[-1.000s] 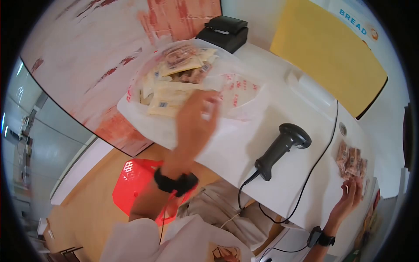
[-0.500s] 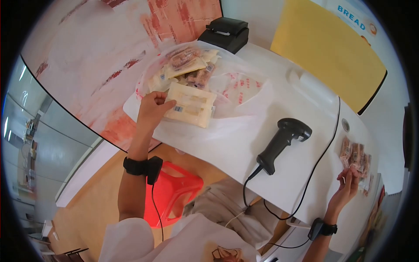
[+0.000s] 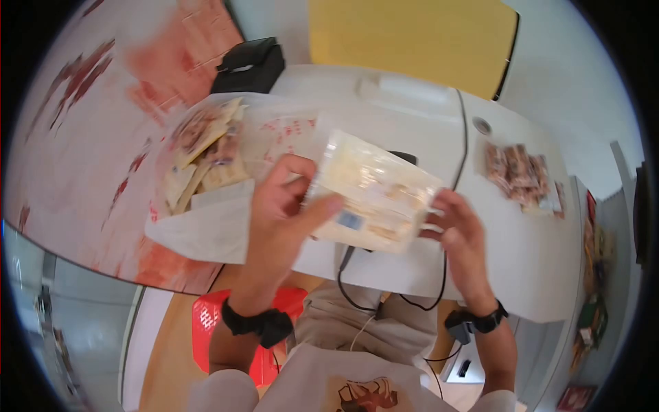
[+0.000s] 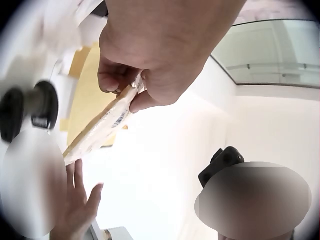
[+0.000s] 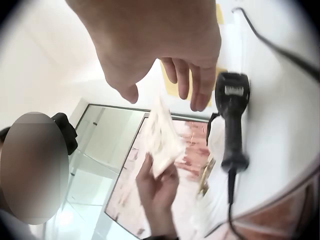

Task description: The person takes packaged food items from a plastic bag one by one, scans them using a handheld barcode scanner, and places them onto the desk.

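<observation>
My left hand (image 3: 278, 216) pinches a flat, cream-coloured clear-wrapped food packet (image 3: 374, 196) by its left edge, thumb on the face beside a barcode label. In the left wrist view the packet (image 4: 102, 122) appears edge-on, its corner between thumb and fingers. My right hand (image 3: 460, 237) is at the packet's right edge; the right wrist view has its fingers (image 5: 200, 87) spread apart with nothing between them and thumb. Behind the packet in the head view, a black handheld barcode scanner (image 5: 232, 120) is mostly hidden; the right wrist view shows it whole on the white table.
At the left, a translucent plastic bag (image 3: 213, 230) holds several similar packets (image 3: 206, 154). Several reddish-brown packets (image 3: 518, 172) lie at the table's right. A black box-shaped device (image 3: 250, 65) stands at the back left, a yellow panel (image 3: 412, 44) behind. A black cable (image 3: 463, 137) crosses the table.
My left hand has taken the cream packet from the bag and carried it right, in front of my body. My right hand has left the reddish-brown packets and moved toward it. The head view has turned right.
</observation>
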The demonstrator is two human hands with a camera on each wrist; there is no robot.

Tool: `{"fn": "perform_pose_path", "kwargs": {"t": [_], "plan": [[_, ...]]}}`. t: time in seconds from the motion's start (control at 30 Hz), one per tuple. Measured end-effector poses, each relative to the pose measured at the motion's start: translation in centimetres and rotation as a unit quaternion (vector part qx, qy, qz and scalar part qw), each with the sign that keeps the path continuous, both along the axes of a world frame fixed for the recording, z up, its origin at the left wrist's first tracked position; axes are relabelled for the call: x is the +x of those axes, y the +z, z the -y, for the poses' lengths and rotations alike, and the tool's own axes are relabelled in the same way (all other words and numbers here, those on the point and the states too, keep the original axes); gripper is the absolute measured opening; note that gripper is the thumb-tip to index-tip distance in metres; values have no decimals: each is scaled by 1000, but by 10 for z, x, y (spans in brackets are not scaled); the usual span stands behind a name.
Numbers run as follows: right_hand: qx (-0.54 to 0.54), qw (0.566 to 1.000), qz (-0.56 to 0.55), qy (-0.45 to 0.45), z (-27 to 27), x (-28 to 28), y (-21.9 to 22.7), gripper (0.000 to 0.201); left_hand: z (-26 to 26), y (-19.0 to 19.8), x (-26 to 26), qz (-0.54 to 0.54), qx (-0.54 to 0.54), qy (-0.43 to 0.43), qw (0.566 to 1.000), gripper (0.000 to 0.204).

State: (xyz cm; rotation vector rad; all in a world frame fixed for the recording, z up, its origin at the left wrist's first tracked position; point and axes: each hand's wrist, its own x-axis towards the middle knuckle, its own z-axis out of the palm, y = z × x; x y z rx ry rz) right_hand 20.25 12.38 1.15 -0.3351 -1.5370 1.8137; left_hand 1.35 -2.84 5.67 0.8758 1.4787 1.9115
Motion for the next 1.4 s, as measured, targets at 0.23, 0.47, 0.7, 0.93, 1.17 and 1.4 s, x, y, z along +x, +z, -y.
{"fn": "perform_pose_path", "kwargs": {"t": [0.23,0.47,0.7,0.93,1.17,1.4], "plan": [[-113,983,56,-131,-10,24,-8,33,-38,-38,2,-315,-120,152,929,29],[-109,961,121,-225,-41,64,-34,31,-67,-72,-15,-314,-318,47,893,49],[-99,957,135,-239,-36,60,-31,33,-65,-41,21,39,-150,-148,977,37],[-86,968,135,-194,-40,65,-35,35,-69,-35,48,10,-156,-171,973,36],[-127,932,47,-335,-46,104,-47,36,-71,-51,4,1,-161,-105,981,36],[-68,833,13,-548,-120,214,-25,38,-50,-59,-19,-177,-187,46,965,18]]}}
